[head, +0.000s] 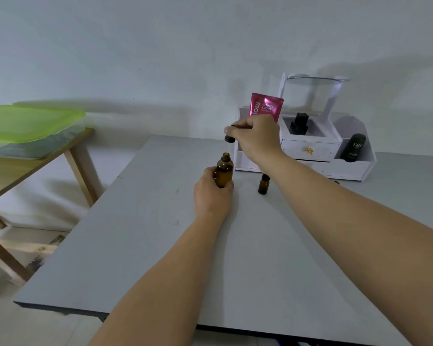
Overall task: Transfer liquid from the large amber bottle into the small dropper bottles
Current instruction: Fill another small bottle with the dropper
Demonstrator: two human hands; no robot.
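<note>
The large amber bottle [224, 171] stands upright on the grey table [135, 245], its neck uncapped. My left hand [211, 193] grips its lower body. Above it, my right hand [256, 139] pinches a black cap [229, 138] a little over the bottle's open mouth. A small amber dropper bottle [263, 184] with a dark top stands to the right, partly hidden behind my right forearm. A second small item at the forearm's far side is barely visible.
A white cosmetics organizer [310, 148] stands at the table's back right, holding a pink tube [266, 106], a black bottle [298, 124] and a dark bottle [354, 147]. A wooden side table [35, 166] with a green-lidded box [28, 122] stands to the left.
</note>
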